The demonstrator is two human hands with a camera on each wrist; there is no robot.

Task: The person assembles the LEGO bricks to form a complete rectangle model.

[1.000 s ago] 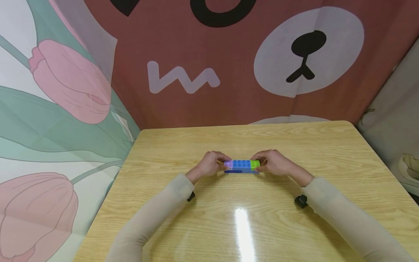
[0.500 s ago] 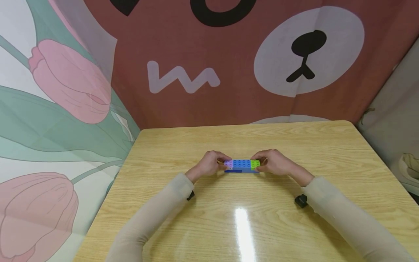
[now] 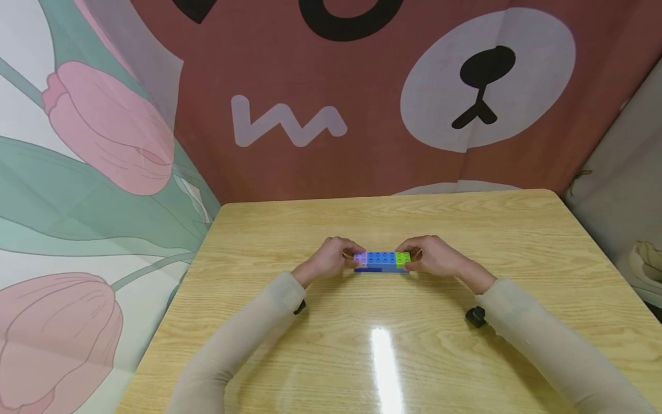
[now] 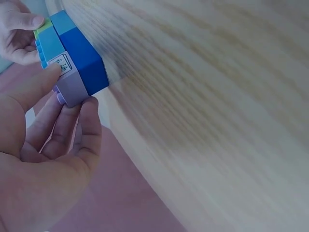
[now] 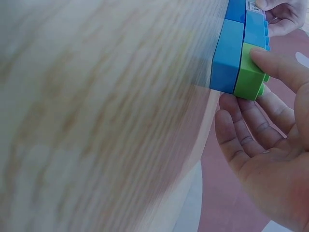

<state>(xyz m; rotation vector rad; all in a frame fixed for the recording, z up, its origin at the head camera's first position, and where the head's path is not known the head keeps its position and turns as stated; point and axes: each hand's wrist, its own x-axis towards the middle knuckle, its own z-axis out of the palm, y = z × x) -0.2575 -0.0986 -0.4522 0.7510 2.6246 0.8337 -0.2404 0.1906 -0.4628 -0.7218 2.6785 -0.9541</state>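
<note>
A two-layer row of toy building bricks stands on the table in front of me. On top, a lavender brick [image 3: 361, 258] with a small printed picture is at the left end, a blue studded brick [image 3: 381, 257] in the middle and a lime green brick [image 3: 403, 258] at the right. Below them lie a dark blue brick [image 4: 86, 60] and a lighter blue brick [image 5: 227, 55]. My left hand [image 3: 331, 257] pinches the lavender brick, its thumb over the print. With thumb and fingers, my right hand [image 3: 437, 256] pinches the green brick at the opposite end.
The wooden table [image 3: 310, 356] carries a bright light reflection near its front. Behind it hangs a reddish-brown bear-print cloth [image 3: 362, 167], and a tulip-print cloth [image 3: 114, 126] hangs on the left. Small black devices [image 3: 476, 316] sit under both wrists.
</note>
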